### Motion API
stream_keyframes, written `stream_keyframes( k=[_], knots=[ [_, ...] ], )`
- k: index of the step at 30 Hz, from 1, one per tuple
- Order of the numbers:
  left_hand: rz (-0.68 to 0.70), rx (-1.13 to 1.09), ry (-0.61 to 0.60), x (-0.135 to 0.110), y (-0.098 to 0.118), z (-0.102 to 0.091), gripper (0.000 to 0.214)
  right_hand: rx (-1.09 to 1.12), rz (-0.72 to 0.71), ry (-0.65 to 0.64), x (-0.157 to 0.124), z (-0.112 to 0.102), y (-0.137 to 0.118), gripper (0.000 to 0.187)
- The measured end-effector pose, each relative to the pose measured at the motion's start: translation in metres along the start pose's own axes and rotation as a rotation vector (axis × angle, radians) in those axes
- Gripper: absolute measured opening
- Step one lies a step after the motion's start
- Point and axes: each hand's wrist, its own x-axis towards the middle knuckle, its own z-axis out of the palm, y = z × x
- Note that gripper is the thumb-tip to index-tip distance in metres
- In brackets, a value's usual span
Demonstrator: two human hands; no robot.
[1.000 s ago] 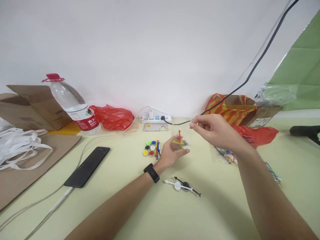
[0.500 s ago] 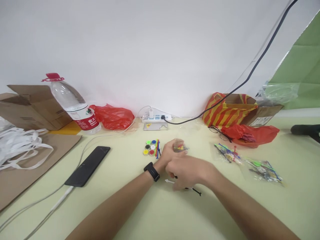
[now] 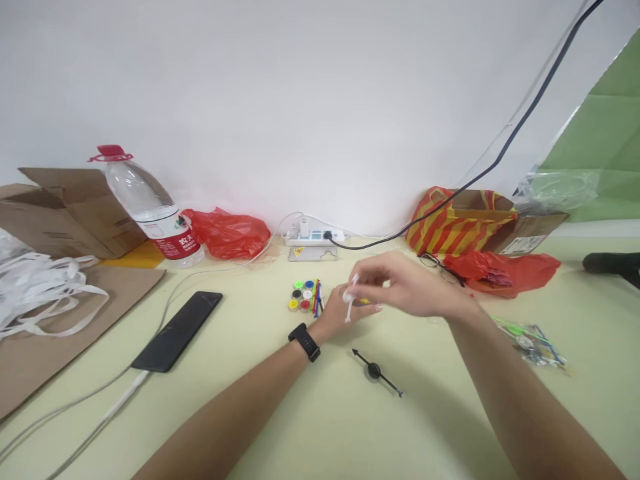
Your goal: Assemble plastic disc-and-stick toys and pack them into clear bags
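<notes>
Pinched between the thumb and finger of my right hand point(image 3: 400, 283) is a white spinner arrow point(image 3: 351, 300) with a round hub, raised above the table and tilted. My left hand point(image 3: 333, 313), with a black watch on its wrist, rests beyond and below it, fingers curved round small pieces. A yellow bit point(image 3: 365, 302) shows there; my right hand hides the others. Nearer me on the table lies a black spinner arrow point(image 3: 374, 371) on a round base. Left of my left hand are several coloured round bases point(image 3: 305, 305) in rows and a bundle of coloured arrows point(image 3: 317, 298).
A phone point(image 3: 177, 331) on a charging cable and a large water bottle point(image 3: 155, 213) stand to the left. At the back is a power strip point(image 3: 313, 236). Right of me lie a clear bag of spinner parts point(image 3: 533, 343), glasses point(image 3: 435, 262) and a red plastic bag point(image 3: 505, 272).
My right hand has risen and moved away from me, lifting the white spinner arrow off the table. The black spinner arrow is now uncovered. My left hand has stayed nearly in place.
</notes>
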Motion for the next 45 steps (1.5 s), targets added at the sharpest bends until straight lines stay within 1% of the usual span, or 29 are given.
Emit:
stream_keyframes(
  k=[2,4,5,7,9,12,16,18,20,22,24,26,28,29,31,33,35,38,39,41,42,43,45],
  knots=[
    [-0.049,0.027,-0.049,0.001,0.001,0.003,0.041,-0.067,0.001,0.218,-0.008,-0.015,-0.001,0.032],
    [-0.083,0.023,-0.060,0.002,0.002,0.005,0.046,-0.161,0.004,0.384,-0.014,-0.025,0.001,0.033],
    [-0.087,0.021,-0.059,0.003,0.002,0.006,0.048,-0.211,0.011,0.429,-0.016,-0.027,0.002,0.034],
    [-0.091,0.008,-0.065,0.003,0.001,0.006,0.049,-0.306,0.031,0.441,-0.018,-0.028,0.006,0.035],
    [-0.098,-0.007,-0.067,0.003,0.001,0.006,0.049,-0.395,0.063,0.381,-0.016,-0.026,0.012,0.037],
    [-0.102,-0.009,-0.057,0.002,0.000,0.005,0.050,-0.539,0.131,0.252,-0.011,-0.021,0.021,0.035],
    [-0.097,-0.008,-0.067,0.001,-0.001,0.006,0.052,-0.666,0.295,0.104,-0.009,-0.017,0.029,0.031],
    [-0.090,0.017,-0.080,0.001,-0.002,0.007,0.055,-0.670,0.334,0.094,-0.009,-0.016,0.028,0.028],
    [-0.086,0.050,-0.085,0.000,-0.001,0.007,0.056,-0.665,0.327,0.132,-0.011,-0.016,0.022,0.026],
    [-0.075,0.069,-0.074,0.000,0.000,0.007,0.054,-0.660,0.308,0.178,-0.013,-0.015,0.013,0.030],
    [-0.030,0.065,-0.051,0.001,0.002,0.006,0.048,-0.630,0.288,0.160,-0.016,-0.014,0.003,0.034],
    [0.039,0.062,-0.006,0.002,0.004,0.004,0.042,-0.563,0.247,0.064,-0.019,-0.012,-0.007,0.033],
    [0.087,0.070,0.026,0.003,0.005,0.001,0.039,-0.488,0.184,-0.049,-0.022,-0.009,-0.016,0.026],
    [0.089,0.080,0.031,0.003,0.005,0.000,0.039,-0.465,0.157,-0.094,-0.023,-0.007,-0.019,0.023],
    [0.051,0.076,0.015,0.003,0.004,-0.003,0.040,-0.454,0.143,-0.156,-0.023,0.000,-0.023,0.018],
    [-0.015,0.024,-0.013,0.003,0.003,-0.003,0.042,-0.476,0.182,-0.233,-0.019,0.012,-0.022,0.012],
    [-0.079,-0.034,-0.032,0.004,0.002,-0.003,0.049,-0.512,0.254,-0.357,-0.013,0.028,-0.017,0.007],
    [-0.130,-0.019,-0.018,0.005,-0.001,0.001,0.058,-0.559,0.399,-0.620,0.002,0.057,-0.003,0.019],
    [-0.136,0.001,-0.004,0.006,-0.002,0.002,0.059,-0.549,0.401,-0.689,0.007,0.065,0.002,0.022],
    [-0.133,0.026,0.012,0.006,-0.003,0.003,0.059,-0.497,0.336,-0.742,0.014,0.076,0.011,0.023],
    [-0.133,0.023,0.005,0.006,-0.003,0.003,0.058,-0.464,0.286,-0.748,0.016,0.077,0.014,0.023],
    [-0.135,0.008,-0.006,0.006,-0.003,0.003,0.057,-0.432,0.232,-0.729,0.017,0.076,0.017,0.023],
    [-0.133,-0.039,-0.047,0.004,0.000,0.001,0.054,-0.341,0.149,-0.635,0.016,0.064,0.017,0.023]
  ],
)
